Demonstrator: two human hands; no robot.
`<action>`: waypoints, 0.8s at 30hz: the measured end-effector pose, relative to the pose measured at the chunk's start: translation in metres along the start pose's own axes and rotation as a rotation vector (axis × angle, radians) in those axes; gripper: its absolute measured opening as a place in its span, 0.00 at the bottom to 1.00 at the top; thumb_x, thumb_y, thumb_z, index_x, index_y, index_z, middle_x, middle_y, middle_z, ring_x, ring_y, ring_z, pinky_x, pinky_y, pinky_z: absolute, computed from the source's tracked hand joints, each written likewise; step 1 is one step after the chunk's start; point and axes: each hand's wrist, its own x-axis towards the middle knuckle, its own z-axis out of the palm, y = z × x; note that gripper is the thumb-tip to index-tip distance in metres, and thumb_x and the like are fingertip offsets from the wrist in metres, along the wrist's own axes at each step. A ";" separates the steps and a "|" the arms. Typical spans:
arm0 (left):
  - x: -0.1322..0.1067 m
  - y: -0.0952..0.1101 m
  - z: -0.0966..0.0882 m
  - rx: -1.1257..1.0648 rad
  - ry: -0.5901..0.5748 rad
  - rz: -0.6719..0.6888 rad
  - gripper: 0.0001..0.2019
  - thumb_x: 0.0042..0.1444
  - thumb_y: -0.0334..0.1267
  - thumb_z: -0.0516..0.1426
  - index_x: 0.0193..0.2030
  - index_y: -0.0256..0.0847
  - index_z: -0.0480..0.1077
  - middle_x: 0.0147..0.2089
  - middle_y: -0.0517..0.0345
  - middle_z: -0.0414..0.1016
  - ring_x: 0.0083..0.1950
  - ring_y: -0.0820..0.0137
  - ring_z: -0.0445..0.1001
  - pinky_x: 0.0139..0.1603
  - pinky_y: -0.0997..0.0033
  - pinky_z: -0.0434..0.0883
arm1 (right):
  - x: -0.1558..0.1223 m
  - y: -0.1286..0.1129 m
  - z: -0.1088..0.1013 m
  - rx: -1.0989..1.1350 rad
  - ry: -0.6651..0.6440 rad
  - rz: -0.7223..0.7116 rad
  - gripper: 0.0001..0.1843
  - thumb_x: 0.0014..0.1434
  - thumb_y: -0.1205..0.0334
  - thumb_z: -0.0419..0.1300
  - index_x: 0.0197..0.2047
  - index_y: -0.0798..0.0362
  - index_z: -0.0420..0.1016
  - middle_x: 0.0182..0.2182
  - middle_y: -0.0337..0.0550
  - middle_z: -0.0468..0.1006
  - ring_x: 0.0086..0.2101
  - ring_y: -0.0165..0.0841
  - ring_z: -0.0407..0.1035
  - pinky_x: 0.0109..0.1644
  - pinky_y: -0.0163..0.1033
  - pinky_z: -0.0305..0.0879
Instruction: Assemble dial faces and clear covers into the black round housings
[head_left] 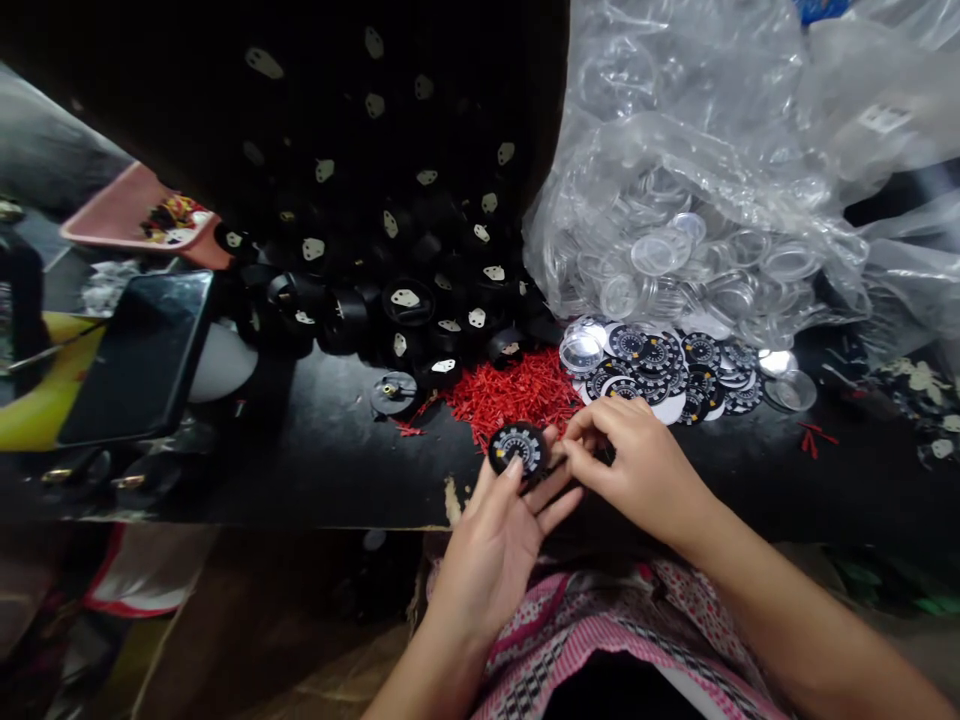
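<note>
My left hand (499,535) grips a small round black gauge (517,447) by its rim, the printed dial facing up and my thumb on its edge. Close beside it, my right hand (634,455) has thumb and forefinger pinched together; whatever they may hold is too small to make out. Just beyond the gauge lies a heap of tiny red pointers (517,395). Printed black dial discs (652,370) with white backs are piled to the right of that heap. A round gauge body with a brass pin (395,393) sits to the left of the pointers.
Many black cup-shaped housings (405,300) spill from a dark container at the back. Clear round lenses (660,250) fill a plastic bag (720,150) at the back right. A phone (139,355) leans at the left, near a pink tray (142,215). The table's front edge (337,525) runs before me.
</note>
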 end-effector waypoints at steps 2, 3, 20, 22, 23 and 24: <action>0.003 0.001 0.004 -0.084 0.009 -0.076 0.08 0.63 0.37 0.56 0.47 0.40 0.72 0.51 0.50 0.81 0.51 0.60 0.81 0.52 0.55 0.77 | -0.006 -0.001 -0.002 0.169 0.048 -0.053 0.03 0.62 0.65 0.59 0.35 0.52 0.73 0.33 0.40 0.78 0.36 0.35 0.70 0.46 0.43 0.58; 0.004 0.001 0.006 -0.112 0.026 -0.075 0.07 0.63 0.35 0.56 0.45 0.38 0.73 0.48 0.50 0.82 0.51 0.61 0.81 0.55 0.55 0.76 | -0.008 -0.001 -0.003 0.204 0.065 -0.064 0.03 0.63 0.66 0.58 0.36 0.52 0.73 0.34 0.41 0.78 0.38 0.35 0.70 0.47 0.43 0.58; 0.007 -0.006 0.003 0.218 0.011 0.378 0.14 0.62 0.40 0.59 0.55 0.50 0.69 0.52 0.58 0.81 0.53 0.67 0.80 0.60 0.62 0.72 | -0.022 -0.011 -0.012 0.504 0.020 0.037 0.07 0.65 0.64 0.58 0.34 0.52 0.72 0.32 0.37 0.74 0.35 0.30 0.69 0.42 0.38 0.61; 0.012 -0.010 0.004 0.297 -0.012 0.308 0.15 0.61 0.40 0.60 0.55 0.51 0.70 0.52 0.59 0.80 0.54 0.67 0.79 0.59 0.64 0.73 | -0.022 -0.012 -0.014 0.487 0.014 0.035 0.07 0.66 0.64 0.58 0.35 0.51 0.73 0.33 0.37 0.75 0.36 0.31 0.69 0.43 0.38 0.61; 0.014 -0.013 0.004 0.336 -0.025 0.280 0.15 0.61 0.41 0.61 0.55 0.51 0.71 0.52 0.59 0.80 0.55 0.66 0.78 0.59 0.64 0.72 | -0.022 -0.013 -0.014 0.444 0.016 0.027 0.07 0.66 0.65 0.57 0.35 0.52 0.73 0.33 0.37 0.75 0.36 0.31 0.69 0.44 0.39 0.60; 0.016 -0.015 0.004 0.368 -0.033 0.269 0.15 0.61 0.42 0.61 0.54 0.51 0.71 0.52 0.60 0.79 0.56 0.66 0.77 0.60 0.64 0.71 | -0.022 -0.013 -0.015 0.394 0.016 0.017 0.07 0.66 0.66 0.57 0.35 0.52 0.73 0.32 0.37 0.75 0.36 0.32 0.68 0.44 0.40 0.60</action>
